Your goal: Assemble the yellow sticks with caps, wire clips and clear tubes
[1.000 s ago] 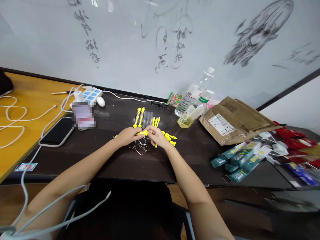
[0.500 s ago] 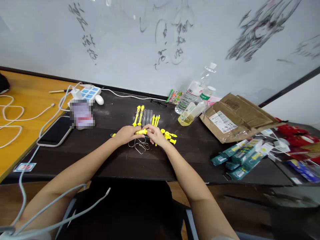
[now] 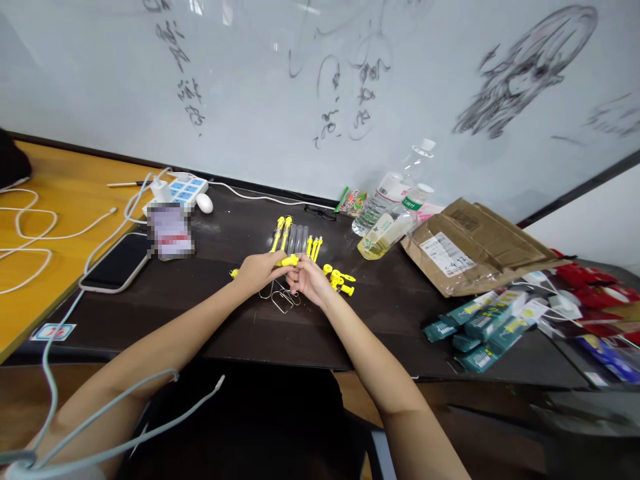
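Observation:
My left hand point(image 3: 259, 272) is closed round a small yellow plastic part point(image 3: 288, 261), its thumb lying along the piece. At the other end of that part, the fingertips of my right hand point(image 3: 311, 280) pinch it, with the other fingers curled. Bent wire hooks point(image 3: 284, 301) lie on the table just below the hands. Behind them stand in a row two long yellow assembled pieces point(image 3: 281, 233), several clear tubes point(image 3: 299, 237) and thin yellow rods point(image 3: 315, 248). Loose yellow rings and caps point(image 3: 340, 279) lie right of my right hand.
A brown parcel point(image 3: 465, 247) and green boxes point(image 3: 483, 330) are on the right. Two plastic bottles point(image 3: 390, 223) lean near the whiteboard. To the left are a phone point(image 3: 117, 261), a power strip point(image 3: 187, 192) and white cables. A pale cable point(image 3: 165, 427) hangs over my left arm.
The view has shifted slightly. My right hand has turned a little, and its lower fingers now show curled beneath the yellow part. Both hands still hold the part.

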The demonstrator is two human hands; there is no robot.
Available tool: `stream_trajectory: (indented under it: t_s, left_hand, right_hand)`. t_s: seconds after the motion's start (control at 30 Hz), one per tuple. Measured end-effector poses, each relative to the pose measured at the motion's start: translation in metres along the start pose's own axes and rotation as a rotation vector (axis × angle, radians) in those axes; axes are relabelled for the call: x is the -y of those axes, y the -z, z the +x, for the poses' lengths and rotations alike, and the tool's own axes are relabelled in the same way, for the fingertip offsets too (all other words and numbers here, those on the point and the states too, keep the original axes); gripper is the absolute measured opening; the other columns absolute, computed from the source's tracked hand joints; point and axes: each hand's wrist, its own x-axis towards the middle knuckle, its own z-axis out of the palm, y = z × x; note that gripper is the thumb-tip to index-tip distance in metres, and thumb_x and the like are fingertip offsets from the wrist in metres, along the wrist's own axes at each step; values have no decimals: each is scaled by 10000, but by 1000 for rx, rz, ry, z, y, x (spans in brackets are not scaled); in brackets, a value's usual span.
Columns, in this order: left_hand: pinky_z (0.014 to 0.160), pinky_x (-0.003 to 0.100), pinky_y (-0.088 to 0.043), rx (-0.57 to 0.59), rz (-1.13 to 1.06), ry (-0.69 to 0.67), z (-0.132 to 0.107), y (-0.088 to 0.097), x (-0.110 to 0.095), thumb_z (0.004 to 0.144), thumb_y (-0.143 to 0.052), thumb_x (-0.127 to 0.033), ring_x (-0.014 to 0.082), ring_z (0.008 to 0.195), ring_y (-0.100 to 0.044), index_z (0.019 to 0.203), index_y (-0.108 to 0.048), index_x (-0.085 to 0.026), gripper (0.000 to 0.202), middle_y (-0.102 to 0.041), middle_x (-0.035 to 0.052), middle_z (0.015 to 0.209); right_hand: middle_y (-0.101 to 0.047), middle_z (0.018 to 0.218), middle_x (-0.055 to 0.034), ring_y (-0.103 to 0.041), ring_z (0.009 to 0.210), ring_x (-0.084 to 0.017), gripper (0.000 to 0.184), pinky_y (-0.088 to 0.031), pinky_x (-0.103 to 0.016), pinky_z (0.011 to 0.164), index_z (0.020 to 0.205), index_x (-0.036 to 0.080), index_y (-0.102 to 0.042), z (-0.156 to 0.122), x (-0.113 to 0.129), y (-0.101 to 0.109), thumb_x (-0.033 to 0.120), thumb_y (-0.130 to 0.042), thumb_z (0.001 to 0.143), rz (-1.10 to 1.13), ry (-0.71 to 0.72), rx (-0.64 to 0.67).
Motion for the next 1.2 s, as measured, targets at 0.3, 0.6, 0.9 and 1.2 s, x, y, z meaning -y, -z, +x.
stream_trajectory:
  t_s: [0.3,0.6,0.9,1.2]
  left_hand:
    - [546,230,-304,163,-46,-55,3,7,-1,939,-344,-546,165,667,-608,960,-566,-203,409,-645,7,748]
    - [549,224,-292,165,-69,-125,0,7,4,915,-387,-558,147,640,-578,888,-567,-199,403,-631,-2,731]
    - [568,225,-331,224,-37,-153,0,4,8,909,-344,-613,161,656,-604,912,-587,-211,470,-640,3,718]
    - [563,223,-337,182,44,-83,-1,-4,3,898,-319,-647,183,689,-625,922,-582,-200,520,-663,36,766]
  right_hand:
    - [-530,539,75,-555,486,-108,293,-565,-274,490,935,222,-419,0,1,2,136,-492,665,-1,-28,34]
    - [-543,648,57,-517,472,-86,207,-499,-237,475,949,212,-502,-7,17,14,233,-542,746,-497,117,13]
    - [-654,780,-8,-576,675,-136,230,-413,-250,697,944,213,-678,-14,25,20,194,-470,847,-1235,477,47]
    - [-575,701,13,-480,602,-111,212,-361,-215,583,929,188,-639,-2,10,29,186,-455,824,-963,402,29]
